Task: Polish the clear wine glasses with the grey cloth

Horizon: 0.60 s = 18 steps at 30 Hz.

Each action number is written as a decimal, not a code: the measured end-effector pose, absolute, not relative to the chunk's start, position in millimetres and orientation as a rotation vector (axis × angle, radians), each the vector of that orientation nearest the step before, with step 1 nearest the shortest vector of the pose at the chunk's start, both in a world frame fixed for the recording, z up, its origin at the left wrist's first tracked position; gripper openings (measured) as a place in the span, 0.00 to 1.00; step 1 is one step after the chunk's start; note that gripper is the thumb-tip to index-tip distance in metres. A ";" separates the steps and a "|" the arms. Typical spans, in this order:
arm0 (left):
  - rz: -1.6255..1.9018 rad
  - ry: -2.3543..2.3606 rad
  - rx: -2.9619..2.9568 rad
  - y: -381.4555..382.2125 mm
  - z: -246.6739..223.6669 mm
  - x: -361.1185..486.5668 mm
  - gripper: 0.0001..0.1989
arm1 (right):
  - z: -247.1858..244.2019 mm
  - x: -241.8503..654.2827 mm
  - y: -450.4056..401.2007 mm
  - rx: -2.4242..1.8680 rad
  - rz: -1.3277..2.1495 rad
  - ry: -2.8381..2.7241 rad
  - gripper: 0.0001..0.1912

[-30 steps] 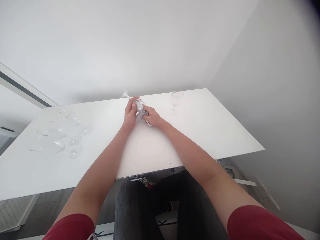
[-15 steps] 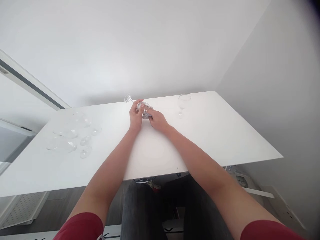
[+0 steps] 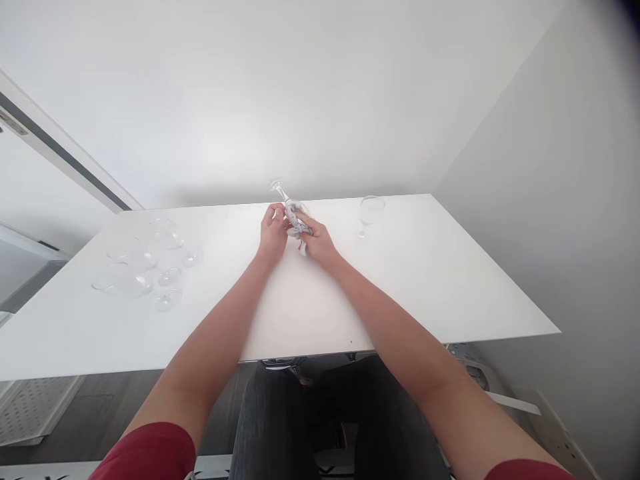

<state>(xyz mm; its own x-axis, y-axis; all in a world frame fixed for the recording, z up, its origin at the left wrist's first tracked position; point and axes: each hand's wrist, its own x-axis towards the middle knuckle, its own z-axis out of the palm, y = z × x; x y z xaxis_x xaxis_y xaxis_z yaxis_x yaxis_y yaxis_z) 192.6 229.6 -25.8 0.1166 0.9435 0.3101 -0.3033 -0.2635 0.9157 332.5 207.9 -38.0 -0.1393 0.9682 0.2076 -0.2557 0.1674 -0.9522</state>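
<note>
A clear wine glass (image 3: 281, 191) is tilted over the back of the white table, its foot pointing up and away to the left. A crumpled grey-white cloth (image 3: 299, 225) is bunched around its bowl. My left hand (image 3: 273, 235) is closed, with thumb and fingers pinched at the bowl's left side near the stem; the exact contact is partly hidden. From the right, my right hand (image 3: 320, 241) wraps the cloth against the bowl. Another stemmed glass (image 3: 372, 212) stands upright to the right, near the back edge.
Several clear glasses lie on their sides at the table's left, among them a front one (image 3: 121, 280). The white table (image 3: 425, 280) meets a wall behind it. Below on the left is a white perforated basket (image 3: 37, 407). My legs are under the front edge.
The held glass has turned so that its stem points more steeply upward. My left fingers have shifted off the bowl toward its stem end, and more of the cloth shows. The view has tilted slightly.
</note>
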 end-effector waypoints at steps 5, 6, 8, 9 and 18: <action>1.449 0.675 1.294 228.2 -23.8 192.7 0.38 | -30.2 343.4 204.5 -0.575 1.707 -1.031 0.24; 1.449 0.649 1.299 228.2 -23.2 192.4 0.40 | -29.7 345.6 204.6 -0.541 1.723 -1.018 0.24; 1.418 0.635 1.300 228.5 -22.6 192.3 0.40 | -31.4 346.4 205.9 -0.561 1.633 -1.039 0.28; 1.396 0.641 1.291 228.9 -22.8 192.4 0.38 | -33.4 344.7 206.8 -0.609 1.548 -1.082 0.29; 1.442 0.590 1.274 232.8 -24.5 189.6 0.28 | -38.0 339.9 208.4 -0.610 1.488 -1.285 0.29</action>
